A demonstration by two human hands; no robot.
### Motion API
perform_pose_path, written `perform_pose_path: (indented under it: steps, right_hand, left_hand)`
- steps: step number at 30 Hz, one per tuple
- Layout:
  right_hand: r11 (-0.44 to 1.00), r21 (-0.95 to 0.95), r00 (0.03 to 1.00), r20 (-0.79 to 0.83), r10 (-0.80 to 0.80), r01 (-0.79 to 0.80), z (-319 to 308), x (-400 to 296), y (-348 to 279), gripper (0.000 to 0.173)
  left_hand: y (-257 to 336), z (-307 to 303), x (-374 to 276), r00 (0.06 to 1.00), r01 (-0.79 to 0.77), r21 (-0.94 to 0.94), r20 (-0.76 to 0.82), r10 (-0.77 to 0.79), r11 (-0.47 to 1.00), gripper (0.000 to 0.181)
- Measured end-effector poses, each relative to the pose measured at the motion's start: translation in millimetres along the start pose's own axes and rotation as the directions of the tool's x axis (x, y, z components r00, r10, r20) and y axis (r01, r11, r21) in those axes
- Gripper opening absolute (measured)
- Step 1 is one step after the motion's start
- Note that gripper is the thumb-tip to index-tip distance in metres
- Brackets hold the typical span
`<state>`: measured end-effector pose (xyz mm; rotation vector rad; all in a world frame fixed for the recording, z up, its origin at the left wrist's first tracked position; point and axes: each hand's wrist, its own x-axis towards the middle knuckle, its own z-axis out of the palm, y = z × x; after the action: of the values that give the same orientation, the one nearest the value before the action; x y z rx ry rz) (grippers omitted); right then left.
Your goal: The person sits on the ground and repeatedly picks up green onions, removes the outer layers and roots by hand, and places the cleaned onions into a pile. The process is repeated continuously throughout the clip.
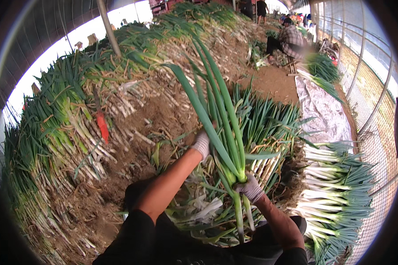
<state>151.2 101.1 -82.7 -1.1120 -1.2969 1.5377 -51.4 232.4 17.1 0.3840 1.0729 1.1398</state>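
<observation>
My right hand (pixel 250 188), in a whitish knit glove, is closed around the pale stems of large green onions (pixel 230 155), whose long green leaves rise up and left. Behind those leaves is my gloved left hand (pixel 202 144); its fingers are mostly hidden, so its grip cannot be told. Stripped outer leaves (pixel 207 208) lie in a heap below, between my legs. Just beyond my hands stands a bunch of untrimmed green onions (pixel 268 122). To the right, cleaned green onions (pixel 325 198) lie in a row with white stems pointing left.
A long bank of green onions with soily roots (pixel 83 132) curves along the left. A knife with a red handle (pixel 102 126) sticks up among them. Whitish sheeting (pixel 321 112) runs beside a wire mesh fence (pixel 381 139). A person in a plaid shirt (pixel 291 38) sits farther back. A metal pole (pixel 108 28) stands upper left.
</observation>
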Motion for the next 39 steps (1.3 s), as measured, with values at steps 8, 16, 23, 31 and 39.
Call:
perform_pose_path:
  steps: [8, 16, 23, 31, 39]
  right_hand:
    - [0.995, 0.042, 0.996, 0.021, 0.085, -0.086, 16.8, 13.5, -13.9, 0.041]
    - [0.995, 0.0, 0.994, 0.039, 0.101, -0.101, 7.8, 18.1, -15.1, 0.043]
    - [0.986, 0.098, 0.989, -0.05, 0.139, -0.134, 7.3, 19.0, -19.0, 0.037]
    - [0.992, 0.019, 0.99, -0.06, 0.125, -0.124, -6.5, 36.1, 3.0, 0.031]
    - [0.99, 0.107, 0.996, 0.009, 0.091, -0.091, -4.0, 5.0, -10.2, 0.031]
  left_hand:
    - [-64.4, -70.0, -54.6, 0.981, -0.147, 0.524, -0.028, 0.19, 0.839, 0.015]
    - [-45.8, -32.3, -77.2, 0.674, -0.579, 0.735, 0.189, 0.714, 0.352, 0.028]
    - [-73.2, -55.6, -56.6, 0.867, -0.498, 0.573, 0.335, 0.368, 0.651, 0.02]
    - [-107.8, -32.5, -82.5, 0.472, -0.799, 0.56, 0.81, 0.348, -0.22, 0.019]
    - [76.0, -153.9, -7.5, 0.763, 0.154, 0.967, 0.012, 0.646, -0.2, 0.042]
